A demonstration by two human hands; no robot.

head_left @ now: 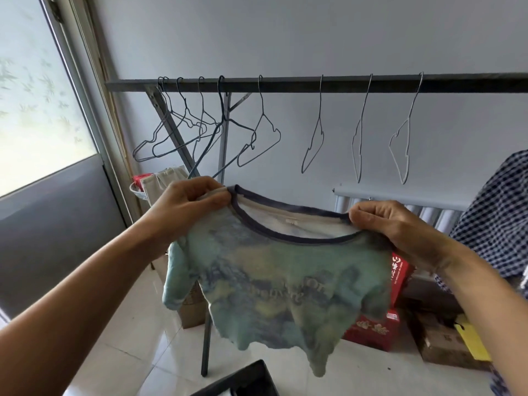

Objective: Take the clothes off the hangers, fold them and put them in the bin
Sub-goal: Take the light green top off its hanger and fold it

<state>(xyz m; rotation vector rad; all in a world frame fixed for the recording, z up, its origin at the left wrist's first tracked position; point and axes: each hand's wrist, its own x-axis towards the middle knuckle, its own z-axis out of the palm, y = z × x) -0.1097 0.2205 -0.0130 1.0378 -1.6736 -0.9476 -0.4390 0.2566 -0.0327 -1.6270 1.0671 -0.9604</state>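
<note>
A small blue-green tie-dye T-shirt (pixel 274 284) with a dark collar hangs in the air in front of me, off any hanger. My left hand (pixel 188 207) pinches its left shoulder by the collar. My right hand (pixel 400 224) pinches the right shoulder. Behind it, a dark metal rail (pixel 314 82) carries several bare wire hangers (pixel 257 138). A checked blue-and-white garment (pixel 497 218) hangs at the right edge. The corner of a dark bin (pixel 251 381) shows at the bottom, below the shirt.
The rack's leg (pixel 206 338) stands on white floor tiles under the shirt. Red boxes (pixel 374 330) and cardboard boxes (pixel 191 312) sit on the floor behind. A radiator (pixel 428 212) lines the wall. A window (pixel 37 90) fills the left side.
</note>
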